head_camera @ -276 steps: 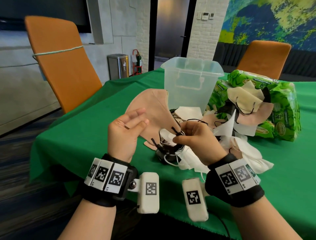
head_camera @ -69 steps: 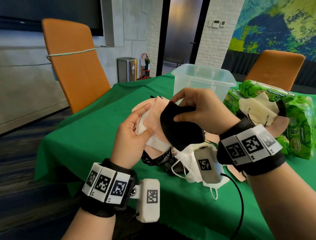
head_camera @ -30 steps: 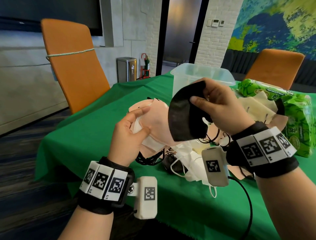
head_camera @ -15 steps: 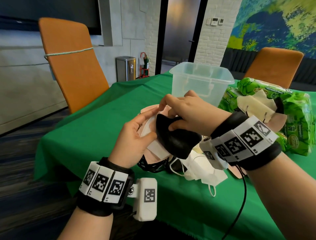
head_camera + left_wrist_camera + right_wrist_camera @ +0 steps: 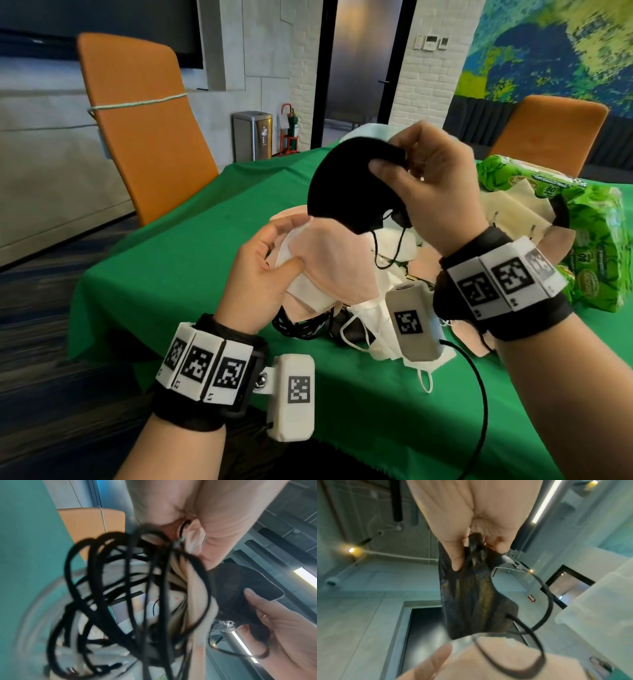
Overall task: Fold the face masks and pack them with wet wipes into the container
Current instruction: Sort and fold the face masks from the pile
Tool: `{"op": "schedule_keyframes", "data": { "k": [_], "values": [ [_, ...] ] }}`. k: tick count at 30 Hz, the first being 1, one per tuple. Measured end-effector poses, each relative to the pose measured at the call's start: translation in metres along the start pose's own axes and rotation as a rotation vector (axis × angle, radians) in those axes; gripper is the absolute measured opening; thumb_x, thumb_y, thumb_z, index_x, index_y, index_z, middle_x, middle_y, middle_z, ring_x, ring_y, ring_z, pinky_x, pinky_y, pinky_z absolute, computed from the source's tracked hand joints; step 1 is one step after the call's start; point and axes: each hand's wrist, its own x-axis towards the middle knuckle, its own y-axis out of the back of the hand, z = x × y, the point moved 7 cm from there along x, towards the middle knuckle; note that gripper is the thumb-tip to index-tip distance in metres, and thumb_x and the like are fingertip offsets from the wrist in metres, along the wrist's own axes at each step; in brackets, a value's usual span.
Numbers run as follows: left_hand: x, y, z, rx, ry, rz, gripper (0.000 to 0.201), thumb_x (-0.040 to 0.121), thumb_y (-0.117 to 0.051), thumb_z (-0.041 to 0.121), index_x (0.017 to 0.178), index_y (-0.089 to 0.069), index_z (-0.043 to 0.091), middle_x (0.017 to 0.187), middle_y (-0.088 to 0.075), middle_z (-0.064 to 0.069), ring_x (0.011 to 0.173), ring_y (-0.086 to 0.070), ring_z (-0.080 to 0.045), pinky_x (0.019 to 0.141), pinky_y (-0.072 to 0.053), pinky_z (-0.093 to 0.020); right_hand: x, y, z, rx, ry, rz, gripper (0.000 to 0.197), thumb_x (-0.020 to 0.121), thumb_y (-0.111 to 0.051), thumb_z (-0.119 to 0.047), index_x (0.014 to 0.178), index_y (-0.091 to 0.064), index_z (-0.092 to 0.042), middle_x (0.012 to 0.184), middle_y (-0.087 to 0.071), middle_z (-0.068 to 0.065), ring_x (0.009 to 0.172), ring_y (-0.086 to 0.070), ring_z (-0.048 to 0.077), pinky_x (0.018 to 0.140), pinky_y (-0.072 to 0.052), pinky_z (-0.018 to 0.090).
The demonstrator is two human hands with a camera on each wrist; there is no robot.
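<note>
My right hand [image 5: 394, 161] pinches the top edge of a folded black mask [image 5: 346, 185] and holds it raised above the table; the right wrist view shows thumb and fingers on the black mask [image 5: 471, 592], its ear loop hanging. My left hand [image 5: 274, 260] grips a stack of folded beige and white masks [image 5: 329, 270], their black ear loops [image 5: 120, 595] dangling. The clear container [image 5: 370, 132] is mostly hidden behind the black mask. Green wet wipe packs [image 5: 592, 233] lie at the right with masks draped on them.
A heap of loose white and beige masks [image 5: 376, 329] lies on the green tablecloth [image 5: 191, 246] below my hands. Orange chairs stand at the far left [image 5: 144, 120] and far right [image 5: 548, 130]. The table's near edge runs just under my wrists.
My right hand has lifted the black mask up from the stack in my left hand, and it now hangs in front of the container. The left hand keeps gripping its stack.
</note>
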Motion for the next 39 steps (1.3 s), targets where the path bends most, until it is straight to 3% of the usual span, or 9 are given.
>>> {"op": "schedule_keyframes", "data": {
  "k": [6,13,17,19,22,28,32,36,39],
  "values": [
    [0.000,0.002,-0.002,0.012,0.028,0.031,0.041,0.076,-0.057,-0.001,0.082,-0.073,0.035,0.092,-0.071,0.019,0.101,-0.061,-0.005,0.094,-0.044,-0.028,-0.002,0.002,0.000,0.121,0.002,0.011,0.026,0.071,-0.070,-0.008,0.070,-0.055,-0.029,0.067,-0.060,-0.020,0.067,-0.052,0.006,0.063,-0.041,0.020],
    [0.003,0.004,-0.004,-0.172,0.106,0.116,0.029,0.079,-0.052,0.012,0.068,-0.076,0.025,0.075,-0.073,0.007,0.075,-0.064,-0.005,0.075,-0.048,-0.024,-0.029,-0.023,0.004,0.150,0.028,-0.351,0.012,0.067,-0.072,-0.006,0.064,-0.065,-0.016,0.079,-0.061,-0.002,0.073,-0.051,0.000,0.062,-0.035,0.013],
    [0.002,0.006,-0.002,-0.287,0.118,0.118,0.030,0.074,-0.061,0.040,0.082,-0.077,0.016,0.089,-0.074,-0.005,0.090,-0.067,-0.018,0.086,-0.050,-0.035,-0.042,-0.027,0.020,0.075,-0.052,-0.474,0.028,0.068,-0.067,0.006,0.075,-0.069,-0.020,0.090,-0.065,-0.002,0.080,-0.058,0.005,0.065,-0.044,0.022],
    [0.001,0.003,0.005,-0.232,0.080,0.104,0.004,0.073,-0.073,0.026,0.072,-0.077,0.026,0.079,-0.074,0.003,0.078,-0.068,-0.011,0.080,-0.053,-0.028,-0.046,-0.029,0.022,0.070,-0.081,-0.508,0.027,0.069,-0.068,0.008,0.072,-0.071,-0.019,0.095,-0.066,-0.001,0.083,-0.059,0.001,0.068,-0.042,0.012],
    [0.000,0.005,0.004,-0.141,0.022,0.150,0.017,0.061,-0.080,0.017,0.070,-0.076,0.030,0.076,-0.073,0.009,0.080,-0.066,-0.010,0.085,-0.052,-0.030,-0.048,-0.029,0.021,0.064,-0.103,-0.464,0.028,0.069,-0.065,0.009,0.075,-0.067,-0.018,0.100,-0.065,0.003,0.090,-0.061,0.002,0.074,-0.044,0.011],
    [0.000,0.008,0.004,-0.068,0.030,0.168,0.017,0.063,-0.074,0.018,0.074,-0.076,0.030,0.080,-0.074,0.009,0.083,-0.066,-0.010,0.091,-0.050,-0.037,-0.043,-0.026,0.030,-0.118,-0.239,-0.342,0.062,0.072,-0.058,0.019,0.107,-0.049,-0.031,0.112,-0.056,-0.010,0.044,-0.055,0.023,0.046,-0.046,0.026],
    [-0.001,0.010,0.005,-0.011,0.035,0.157,0.024,0.071,-0.076,0.004,0.073,-0.075,0.027,0.080,-0.074,0.011,0.083,-0.066,-0.007,0.092,-0.050,-0.038,-0.038,-0.023,0.029,0.004,-0.323,-0.297,0.049,0.070,-0.049,0.026,0.081,-0.062,-0.020,0.083,-0.063,-0.005,0.035,-0.053,0.007,0.036,-0.042,0.021],
    [0.000,0.010,0.006,-0.014,0.029,0.161,0.026,0.074,-0.072,-0.001,0.081,-0.073,0.025,0.081,-0.073,0.012,0.086,-0.066,-0.006,0.092,-0.050,-0.033,-0.030,-0.013,0.030,0.063,-0.301,-0.194,0.044,0.072,-0.049,0.025,0.069,-0.063,-0.017,0.069,-0.065,-0.006,0.042,-0.058,0.006,0.045,-0.045,0.016],
    [0.001,0.010,0.005,-0.017,0.038,0.166,0.026,0.075,-0.070,-0.002,0.083,-0.071,0.022,0.081,-0.073,0.014,0.087,-0.066,-0.004,0.091,-0.049,-0.029,-0.025,-0.010,0.028,-0.032,-0.185,-0.162,0.051,0.070,-0.049,0.023,0.066,-0.063,-0.025,0.082,-0.066,-0.002,0.071,-0.063,0.006,0.069,-0.050,0.019]
  ]
}}
